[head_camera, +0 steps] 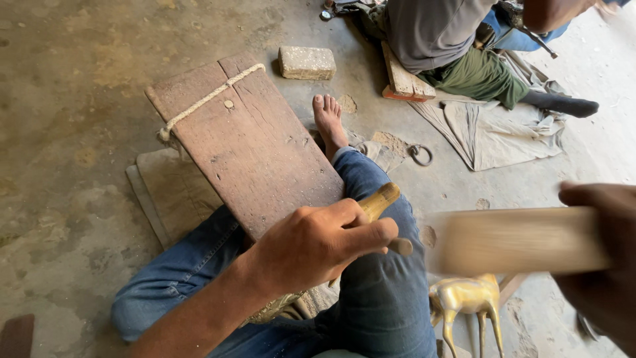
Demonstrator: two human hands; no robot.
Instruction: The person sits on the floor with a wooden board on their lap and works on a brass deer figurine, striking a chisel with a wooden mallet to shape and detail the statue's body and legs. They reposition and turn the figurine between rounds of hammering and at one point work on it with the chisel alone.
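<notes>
My left hand is closed around a thin tool with a yellowish wooden handle, its dark tip poking out past my fingers over my knee. My right hand grips a pale wooden block or mallet, blurred by motion, at the right edge. Below it stands a small golden brass animal figure on thin legs. A worn reddish wooden board with a rope tied across its far end leans on my thigh.
I sit on a concrete floor in blue jeans, one bare foot stretched out. A brick lies beyond the board. Another person sits at the top right on a wooden plank, by a grey cloth. A metal ring lies nearby.
</notes>
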